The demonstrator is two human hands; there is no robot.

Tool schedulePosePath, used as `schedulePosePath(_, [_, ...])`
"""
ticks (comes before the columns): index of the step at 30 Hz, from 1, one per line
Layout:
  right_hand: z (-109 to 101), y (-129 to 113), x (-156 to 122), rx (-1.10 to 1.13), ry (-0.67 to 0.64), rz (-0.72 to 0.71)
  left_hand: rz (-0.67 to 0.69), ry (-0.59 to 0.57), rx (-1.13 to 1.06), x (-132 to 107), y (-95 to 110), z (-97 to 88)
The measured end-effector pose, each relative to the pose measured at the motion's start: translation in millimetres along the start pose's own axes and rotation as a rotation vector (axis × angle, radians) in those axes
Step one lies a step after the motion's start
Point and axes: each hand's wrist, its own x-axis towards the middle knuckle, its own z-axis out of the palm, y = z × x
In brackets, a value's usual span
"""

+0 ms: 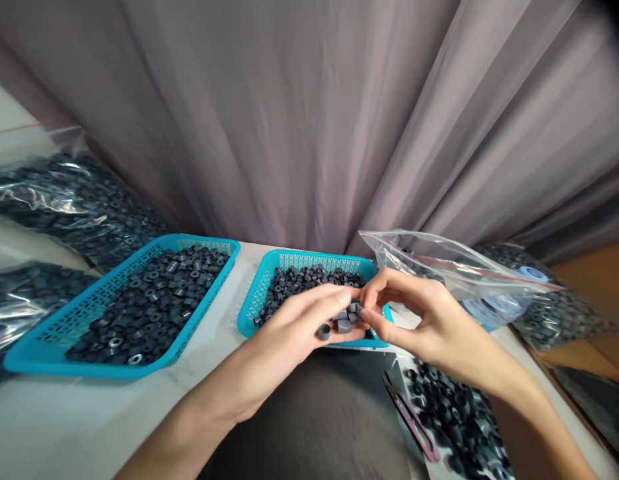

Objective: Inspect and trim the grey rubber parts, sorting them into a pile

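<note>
My left hand [309, 310] is cupped over the near edge of the right blue basket [249, 313], holding several small dark grey ring-shaped parts [344, 325] in its palm. One more grey ring [324, 331] sits at the heel of that hand. My right hand [414, 310] reaches in from the right, its thumb and forefinger pinched at a grey part [358, 311] over the left palm. Many similar dark rings [309, 277] fill the basket behind the hands. Pink-handled thread snips [412, 417] lie below my right wrist.
A larger blue basket [194, 343] full of dark rings stands on the left. Filled clear bags [74, 200] lie behind it. At right are an open zip bag [454, 263], a water bottle [494, 308] and a pile of loose black parts [454, 413]. A grey curtain [289, 120] hangs behind.
</note>
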Motion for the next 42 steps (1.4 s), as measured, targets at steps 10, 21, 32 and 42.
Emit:
schedulePosePath(10, [-1, -1, 0, 0.042, 0.001, -0.021, 0.140, -0.026, 0.227, 6, -1, -1.7])
schedulePosePath(21, [-3, -2, 0, -0.014, 0.014, -0.058, 0.165, -0.011, 0.322, 7, -4, -8.2])
schedulePosePath(32, [0, -10, -3, -0.091, 0.002, -0.075, 0.116, 0.018, 0.409, 9, -2, -11.4])
schedulePosePath(42, [-5, -12, -4, -0.116, 0.009, -0.084, 0.032, -0.036, 0.190, 8, 0, -9.5])
